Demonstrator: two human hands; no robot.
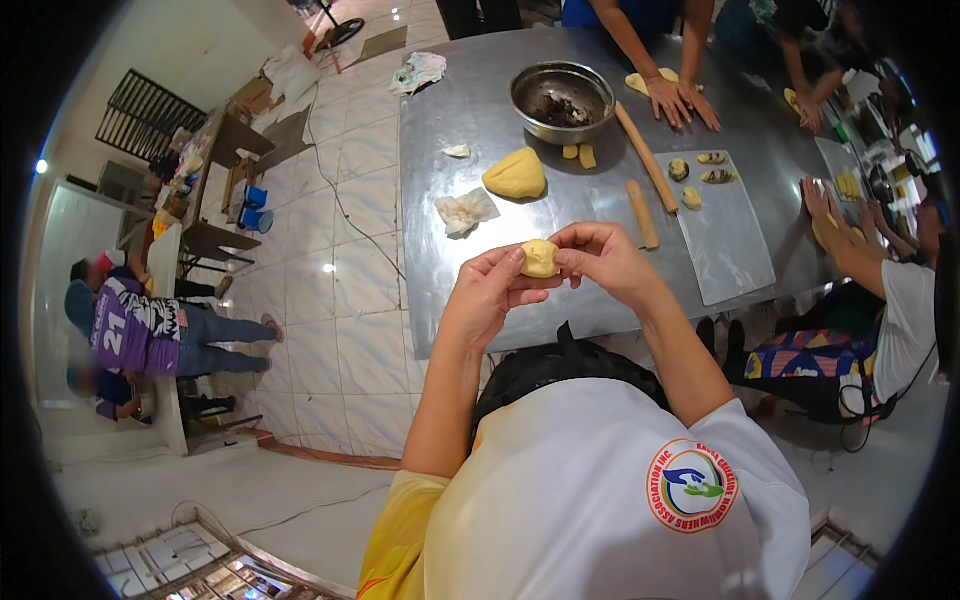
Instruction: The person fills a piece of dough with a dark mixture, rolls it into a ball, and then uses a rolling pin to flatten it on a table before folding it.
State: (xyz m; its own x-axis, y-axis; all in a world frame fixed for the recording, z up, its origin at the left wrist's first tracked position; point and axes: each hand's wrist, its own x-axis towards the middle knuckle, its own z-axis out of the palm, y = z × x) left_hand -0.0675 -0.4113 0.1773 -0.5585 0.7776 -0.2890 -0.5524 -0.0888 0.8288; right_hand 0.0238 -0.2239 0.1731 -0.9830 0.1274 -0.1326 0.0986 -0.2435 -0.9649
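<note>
A small piece of yellow dough (540, 259) is pinched between my two hands above the near edge of the metal table (450, 315). My left hand (495, 281) supports it from the left and below, thumb pressed on its side. From the right, the thumb and fingers of my right hand (600, 259) grip its edge. Just beyond my hands lies a larger lump of yellow dough (516, 175), with a crumpled, stained paper or plastic sheet (466, 212) to its left. A short wooden rolling pin (642, 215) rests on the table beyond my right hand.
A steel bowl (562, 101) with dark filling stands farther back, two dough pieces (587, 156) beside it. A long wooden rod (646, 157) lies near a pale board (724, 247) bearing several shaped dough pieces (718, 176). Across the table, another person's hands (681, 101) press dough; more people work at right.
</note>
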